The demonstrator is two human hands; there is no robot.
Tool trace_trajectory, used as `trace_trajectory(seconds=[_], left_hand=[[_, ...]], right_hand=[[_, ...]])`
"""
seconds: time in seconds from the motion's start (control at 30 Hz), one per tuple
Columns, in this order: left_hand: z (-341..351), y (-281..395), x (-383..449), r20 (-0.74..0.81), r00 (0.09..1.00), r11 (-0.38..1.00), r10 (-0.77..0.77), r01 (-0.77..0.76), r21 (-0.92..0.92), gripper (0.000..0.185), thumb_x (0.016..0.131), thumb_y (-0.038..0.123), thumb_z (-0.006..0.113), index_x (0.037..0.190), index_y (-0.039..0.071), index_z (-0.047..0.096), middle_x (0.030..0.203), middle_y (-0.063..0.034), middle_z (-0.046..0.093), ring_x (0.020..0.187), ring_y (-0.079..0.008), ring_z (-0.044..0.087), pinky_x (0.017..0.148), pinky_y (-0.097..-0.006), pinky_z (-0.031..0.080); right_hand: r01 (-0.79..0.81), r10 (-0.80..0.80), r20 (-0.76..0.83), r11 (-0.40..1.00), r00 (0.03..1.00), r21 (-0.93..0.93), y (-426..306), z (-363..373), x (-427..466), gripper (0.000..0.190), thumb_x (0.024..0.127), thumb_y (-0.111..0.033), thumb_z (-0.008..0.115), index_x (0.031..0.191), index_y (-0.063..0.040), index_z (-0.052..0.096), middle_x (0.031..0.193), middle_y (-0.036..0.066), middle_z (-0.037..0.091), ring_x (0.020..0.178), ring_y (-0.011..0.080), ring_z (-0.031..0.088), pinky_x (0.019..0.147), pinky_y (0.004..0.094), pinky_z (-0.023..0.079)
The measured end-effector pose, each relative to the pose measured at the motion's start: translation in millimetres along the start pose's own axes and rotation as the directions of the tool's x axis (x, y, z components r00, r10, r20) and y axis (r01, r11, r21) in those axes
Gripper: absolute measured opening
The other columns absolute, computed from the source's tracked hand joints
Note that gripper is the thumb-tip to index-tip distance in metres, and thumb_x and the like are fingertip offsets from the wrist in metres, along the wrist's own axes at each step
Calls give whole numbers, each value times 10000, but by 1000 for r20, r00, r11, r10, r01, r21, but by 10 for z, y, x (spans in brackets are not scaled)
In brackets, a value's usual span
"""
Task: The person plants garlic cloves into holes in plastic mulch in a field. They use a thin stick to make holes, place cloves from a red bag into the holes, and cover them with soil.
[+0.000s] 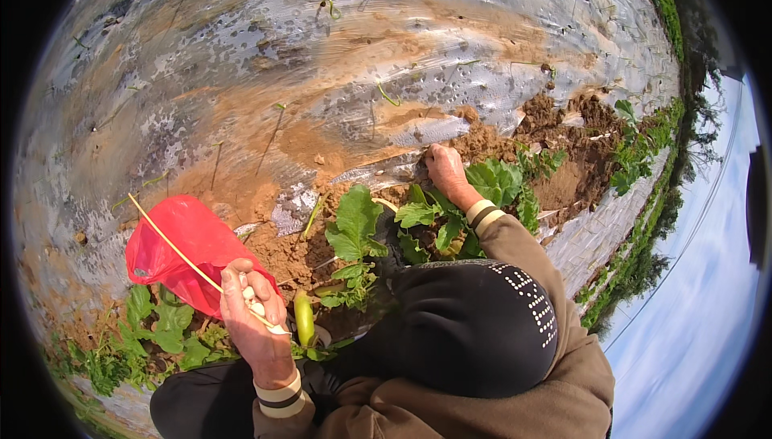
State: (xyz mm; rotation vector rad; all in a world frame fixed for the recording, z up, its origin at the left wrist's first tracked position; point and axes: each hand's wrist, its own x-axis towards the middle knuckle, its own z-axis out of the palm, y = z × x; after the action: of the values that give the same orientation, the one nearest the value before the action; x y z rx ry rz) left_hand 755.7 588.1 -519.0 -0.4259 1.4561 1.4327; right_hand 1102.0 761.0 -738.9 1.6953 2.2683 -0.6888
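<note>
My left hand (256,312) is cupped around several garlic cloves (253,303) and a thin pale stick (175,249) that sticks out towards the upper left. Beside it on the soil lies a red plastic bag (193,246). My right hand (445,167) reaches down to the edge of the plastic mulch film (386,170), its fingertips touching film and soil. Whether those fingers hold anything is hidden. Soil-smeared film (313,77) with thin green shoots (387,94) poking through spreads before me.
Leafy green plants (356,222) grow in the furrow around my feet. A yellow-green, elongated vegetable or stem (304,318) stands near my left hand. Loose brown clods (543,116) lie beyond my right hand. My bent knee (476,318) is between my arms. More film and greenery run off to the right.
</note>
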Motion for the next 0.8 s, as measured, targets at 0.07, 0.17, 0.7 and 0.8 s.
trace_trajectory(seconds=[0.07, 0.17, 0.7, 0.8], left_hand=[[-6, -28, 13, -5, 1000, 1000, 5, -5, 10, 322, 1058, 323, 373, 1045, 43, 532, 639, 9, 442, 395, -49, 316, 361, -204, 256], [28, -54, 18, -9, 1000, 1000, -8, 8, -9, 321, 1058, 321, 375, 1041, 42, 533, 641, 7, 447, 396, -50, 324, 360, -204, 259], [-292, 58, -92, 97, 994, 966, 43, -16, -259, 478, 1026, 469, 394, 1084, 25, 563, 684, -18, 521, 460, -73, 419, 409, -199, 320], [-412, 115, -140, 143, 984, 928, 106, -47, -368, 484, 1042, 442, 359, 1135, 10, 558, 712, -37, 547, 453, -88, 444, 408, -205, 348]], right_hand=[[-11, 11, -3, 1000, 1000, 25, -29, 39, 4, 93, 781, -66, 636, 815, 20, 647, 806, 231, 655, 805, 408, 637, 756, 464, 508], [9, -8, -17, 999, 1000, 40, -66, 67, -6, 85, 814, -71, 601, 806, 14, 601, 792, 234, 645, 792, 417, 632, 735, 483, 508], [-30, 63, 111, 961, 992, -274, -408, -280, 76, 96, 818, -53, 590, 859, 28, 620, 865, 271, 662, 799, 440, 653, 723, 509, 525], [233, -237, 117, 971, 964, 49, -1358, -910, 31, 121, 845, -65, 619, 925, 21, 646, 825, 204, 687, 760, 357, 677, 672, 446, 537]])
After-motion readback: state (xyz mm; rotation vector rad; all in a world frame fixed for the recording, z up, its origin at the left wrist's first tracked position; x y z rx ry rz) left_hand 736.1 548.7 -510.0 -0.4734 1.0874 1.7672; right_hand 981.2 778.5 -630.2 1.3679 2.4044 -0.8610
